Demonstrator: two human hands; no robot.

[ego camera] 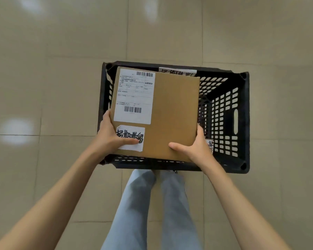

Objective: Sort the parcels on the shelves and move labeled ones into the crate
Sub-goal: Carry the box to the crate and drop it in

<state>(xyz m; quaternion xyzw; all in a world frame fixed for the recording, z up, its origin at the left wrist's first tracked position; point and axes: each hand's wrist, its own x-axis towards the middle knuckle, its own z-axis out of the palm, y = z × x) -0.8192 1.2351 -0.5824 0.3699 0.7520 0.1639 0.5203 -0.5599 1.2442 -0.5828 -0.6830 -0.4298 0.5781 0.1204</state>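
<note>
A flat brown cardboard parcel [173,112] hangs over the left part of a black slatted plastic crate [242,123] on the floor. A white shipping label [135,95] with barcodes and a smaller handwritten white sticker [131,137] are on its left side. My left hand [110,136] grips its near left edge, thumb on the sticker. At the near right corner my right hand [193,147] holds it, thumb on top. The parcel hides most of the crate's inside.
Beige glossy floor tiles [43,87] surround the crate. White handwritten tags are on the crate's far rim [177,71] and near right inside wall [210,145]. My legs in light jeans [152,204] stand right behind the crate's near wall.
</note>
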